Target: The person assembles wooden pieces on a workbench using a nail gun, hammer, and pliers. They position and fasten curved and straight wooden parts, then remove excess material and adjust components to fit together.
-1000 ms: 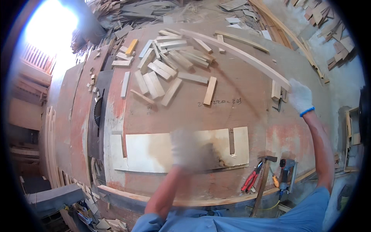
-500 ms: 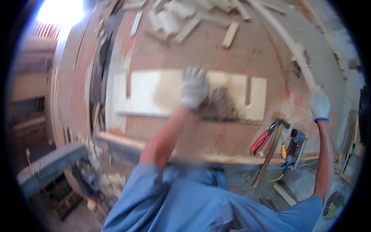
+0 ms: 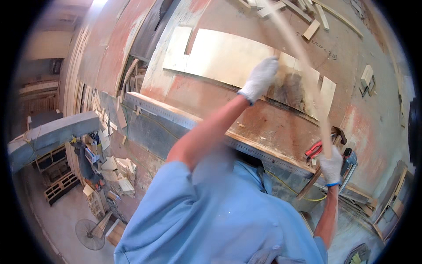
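A long pale wooden strip (image 3: pixel 322 119) slants across the right side, its near end in my right hand (image 3: pixel 330 166), which is closed round it in a white glove with a blue cuff. My left hand (image 3: pixel 261 80), also gloved, is over a pale rectangular board (image 3: pixel 224 55) with a slot near each end. Its fingers are curled closed; a small blurred brown shape shows at their tips, too unclear to name. Beside this hand a dark brown patch (image 3: pixel 290 90) covers part of the board. The strip passes in front of the board's right end.
Red-handled pliers (image 3: pixel 313 150), a hammer (image 3: pixel 339 135) and a handheld air tool (image 3: pixel 350 159) lie near my right hand. Wood offcuts (image 3: pixel 311 30) are scattered at the back. A metal-edged rail (image 3: pixel 176 115) borders the bench. A round fan (image 3: pixel 90 234) stands lower left.
The view has turned, so the board now looks tilted. My left hand has gone from lying on the board's middle to closed near its dark patch. My right hand, with the strip, is closer to the tools.
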`<action>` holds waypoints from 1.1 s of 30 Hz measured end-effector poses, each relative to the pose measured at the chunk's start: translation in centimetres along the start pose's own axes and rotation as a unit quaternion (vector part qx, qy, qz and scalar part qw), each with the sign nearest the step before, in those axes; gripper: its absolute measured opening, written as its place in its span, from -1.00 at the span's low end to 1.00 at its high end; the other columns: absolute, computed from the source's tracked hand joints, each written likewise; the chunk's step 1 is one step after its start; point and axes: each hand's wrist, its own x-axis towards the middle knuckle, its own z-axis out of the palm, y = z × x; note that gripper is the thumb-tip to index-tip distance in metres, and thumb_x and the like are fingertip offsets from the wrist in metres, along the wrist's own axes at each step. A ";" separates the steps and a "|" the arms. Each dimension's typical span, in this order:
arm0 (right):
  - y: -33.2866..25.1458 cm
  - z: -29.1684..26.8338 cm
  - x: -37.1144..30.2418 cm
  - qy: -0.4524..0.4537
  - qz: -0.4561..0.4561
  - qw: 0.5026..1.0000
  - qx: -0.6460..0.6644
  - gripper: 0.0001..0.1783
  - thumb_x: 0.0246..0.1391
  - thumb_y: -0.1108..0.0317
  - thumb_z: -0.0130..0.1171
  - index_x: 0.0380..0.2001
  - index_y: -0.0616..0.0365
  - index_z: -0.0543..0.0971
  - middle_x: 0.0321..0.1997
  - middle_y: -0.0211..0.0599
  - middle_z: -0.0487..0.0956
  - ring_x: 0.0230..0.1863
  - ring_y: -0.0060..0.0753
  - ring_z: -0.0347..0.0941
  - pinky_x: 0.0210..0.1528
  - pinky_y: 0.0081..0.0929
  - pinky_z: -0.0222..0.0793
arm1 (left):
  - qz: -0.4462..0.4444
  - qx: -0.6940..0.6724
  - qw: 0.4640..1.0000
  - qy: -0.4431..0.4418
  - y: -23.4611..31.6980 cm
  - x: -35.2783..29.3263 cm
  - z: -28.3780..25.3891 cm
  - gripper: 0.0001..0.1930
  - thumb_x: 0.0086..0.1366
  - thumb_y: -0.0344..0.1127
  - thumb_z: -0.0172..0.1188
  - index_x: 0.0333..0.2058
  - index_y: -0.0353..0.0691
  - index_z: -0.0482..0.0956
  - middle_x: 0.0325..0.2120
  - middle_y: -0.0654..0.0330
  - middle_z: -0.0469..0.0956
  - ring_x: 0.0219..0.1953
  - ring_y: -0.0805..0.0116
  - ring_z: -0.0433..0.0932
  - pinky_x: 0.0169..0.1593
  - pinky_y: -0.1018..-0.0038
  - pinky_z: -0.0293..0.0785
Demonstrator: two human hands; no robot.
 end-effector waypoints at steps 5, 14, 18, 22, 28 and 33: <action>-0.6 5.1 1.5 -0.147 -0.102 0.977 -0.115 -0.71 -0.06 0.23 0.34 -0.30 0.14 0.58 -0.34 0.09 0.62 -0.26 0.22 0.62 -0.21 -0.05 0.53 | 0.052 -0.141 0.988 0.023 -5.6 -12.1 -5.4 -0.55 0.58 -0.11 -0.01 0.26 -0.30 0.40 0.04 -0.05 0.57 0.13 0.09 0.58 0.26 0.25 0.49; -0.3 6.8 5.3 -0.144 -0.259 0.937 -0.186 -0.71 -0.08 0.19 0.38 -0.33 0.10 0.59 -0.37 -0.03 0.64 -0.26 0.12 0.64 -0.22 -0.04 0.55 | -0.126 -0.277 0.946 0.113 -5.7 -16.6 -8.8 -0.52 0.51 -0.03 0.12 0.14 -0.35 0.45 -0.04 -0.07 0.59 -0.08 0.18 0.65 0.02 0.26 0.61; -0.1 5.3 4.3 -0.137 -0.292 0.930 -0.177 -0.70 -0.10 0.19 0.40 -0.31 0.09 0.61 -0.38 -0.06 0.63 -0.31 0.10 0.64 -0.26 -0.05 0.55 | -0.123 -0.103 0.974 0.161 -2.7 -17.3 -7.8 -0.62 0.50 -0.06 0.13 0.03 -0.30 0.52 -0.17 0.03 0.63 -0.21 0.25 0.67 -0.10 0.31 0.63; 2.2 5.0 6.2 -0.168 -0.225 0.915 -0.290 -0.56 -0.13 0.17 0.42 -0.17 0.10 0.58 -0.23 -0.05 0.65 -0.15 0.08 0.63 -0.13 -0.02 0.56 | -0.224 -0.268 0.935 0.055 -7.2 -17.1 -9.0 -0.68 0.50 -0.09 0.13 -0.05 -0.25 0.56 -0.27 0.11 0.65 -0.33 0.32 0.66 -0.20 0.37 0.62; -1.4 7.2 5.5 0.039 -0.247 0.946 -0.206 -0.42 -0.01 0.21 0.41 0.11 0.17 0.59 0.02 0.01 0.66 0.06 0.10 0.60 0.12 -0.02 0.52 | -0.194 0.094 0.976 -0.015 -2.1 -16.0 -5.7 -0.64 0.47 -0.08 0.08 -0.13 -0.34 0.57 -0.33 0.00 0.67 -0.40 0.20 0.66 -0.21 0.26 0.64; -14.5 11.2 2.2 -0.170 -0.210 0.961 0.052 -0.58 0.17 0.13 0.27 -0.02 0.20 0.67 -0.01 0.02 0.70 0.04 0.06 0.64 0.18 -0.07 0.51 | 0.137 0.391 0.858 -0.303 -3.4 -20.2 3.7 -0.76 0.43 -0.16 0.14 -0.10 -0.14 0.67 0.01 -0.07 0.64 -0.04 0.01 0.68 0.09 0.12 0.59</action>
